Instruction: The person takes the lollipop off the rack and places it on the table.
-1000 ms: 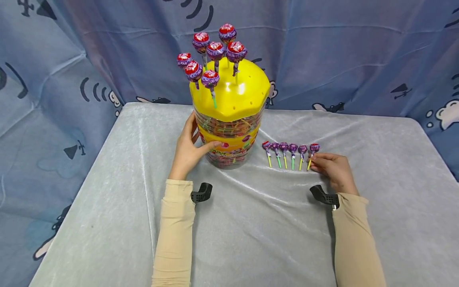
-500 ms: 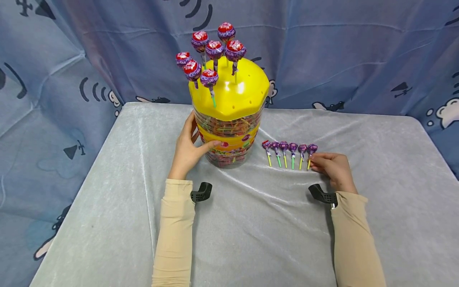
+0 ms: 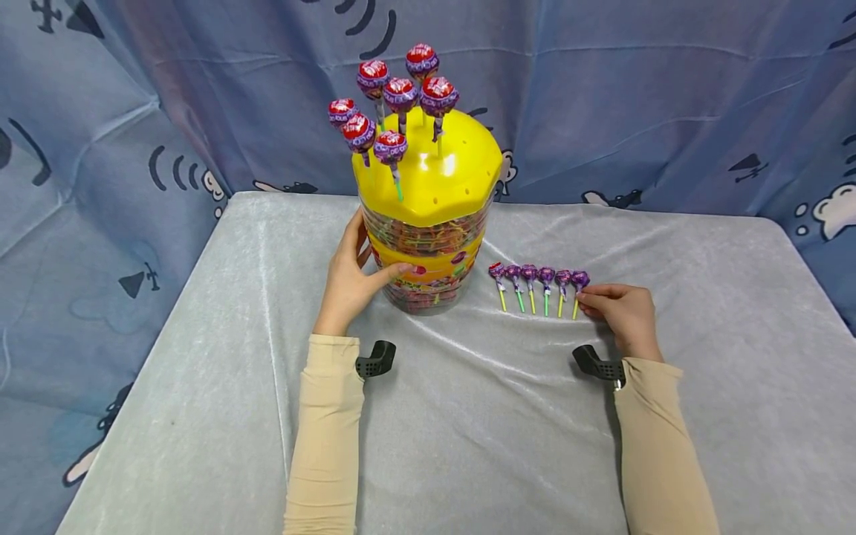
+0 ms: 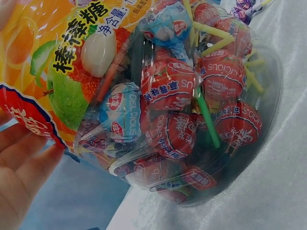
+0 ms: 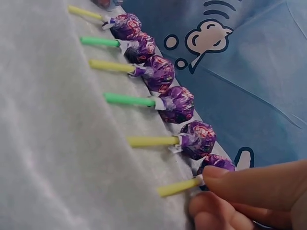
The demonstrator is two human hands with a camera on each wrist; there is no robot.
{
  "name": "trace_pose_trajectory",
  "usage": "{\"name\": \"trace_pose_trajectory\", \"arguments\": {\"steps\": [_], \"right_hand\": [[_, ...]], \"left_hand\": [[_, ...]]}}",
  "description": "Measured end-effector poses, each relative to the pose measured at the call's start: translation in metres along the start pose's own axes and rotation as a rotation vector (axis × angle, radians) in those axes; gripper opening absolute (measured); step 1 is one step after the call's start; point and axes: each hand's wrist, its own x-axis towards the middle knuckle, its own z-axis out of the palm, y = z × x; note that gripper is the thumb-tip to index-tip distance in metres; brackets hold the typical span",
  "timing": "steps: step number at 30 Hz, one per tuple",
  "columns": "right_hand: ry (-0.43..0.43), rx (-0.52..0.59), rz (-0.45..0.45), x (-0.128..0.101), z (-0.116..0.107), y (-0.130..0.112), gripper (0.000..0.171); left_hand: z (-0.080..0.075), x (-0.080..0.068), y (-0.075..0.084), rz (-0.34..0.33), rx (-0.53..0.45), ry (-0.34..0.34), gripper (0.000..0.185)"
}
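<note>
My left hand (image 3: 351,275) grips the side of a clear candy jar (image 3: 428,260), thumb across its front label and fingers round the back. The jar has a yellow lid (image 3: 461,174) with small holes; several purple-and-red lollipops (image 3: 391,147) stand in it, mostly on the left and far part. Wrapped lollipops also fill the jar, as the left wrist view shows. Right of the jar, purple lollipops (image 5: 177,105) lie in a row, sticks toward me. With thumb and fingers my right hand (image 3: 622,312) pinches the rightmost lollipop (image 5: 180,187) where its yellow stick meets the wrapper.
A pale grey cloth (image 3: 481,431) covers the table. Behind it hangs a blue patterned curtain (image 3: 642,96). Each wrist carries a black camera mount (image 3: 377,360).
My right hand has shifted slightly left with the rightmost lollipop, bringing its head close to its neighbour and more in line with the row. The left hand and jar stay put.
</note>
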Motion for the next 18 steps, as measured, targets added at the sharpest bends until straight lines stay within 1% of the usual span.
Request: {"name": "trace_pose_trajectory", "arguments": {"steps": [4,7,10,14,16,18], "right_hand": [[0.033,-0.012,-0.028,-0.002,0.000,-0.001,0.029],[0.071,0.033,-0.049,-0.002,0.001,-0.002,0.020],[0.095,0.146,-0.063,-0.002,0.001,-0.004,0.007],[0.096,0.328,-0.092,-0.006,0.003,-0.010,0.014],[0.084,0.408,-0.110,-0.008,0.005,-0.014,0.012],[0.074,0.466,-0.126,-0.011,0.007,-0.019,0.008]], "left_hand": [[0.000,0.000,-0.002,0.012,-0.004,0.002,0.093],[0.000,0.000,-0.002,0.014,-0.001,0.001,0.093],[0.000,0.001,-0.003,0.011,0.002,0.000,0.093],[0.000,0.001,-0.002,0.011,0.003,-0.002,0.093],[0.000,0.001,-0.002,0.007,0.002,-0.005,0.093],[0.000,0.001,-0.001,0.003,0.001,-0.006,0.093]]}}
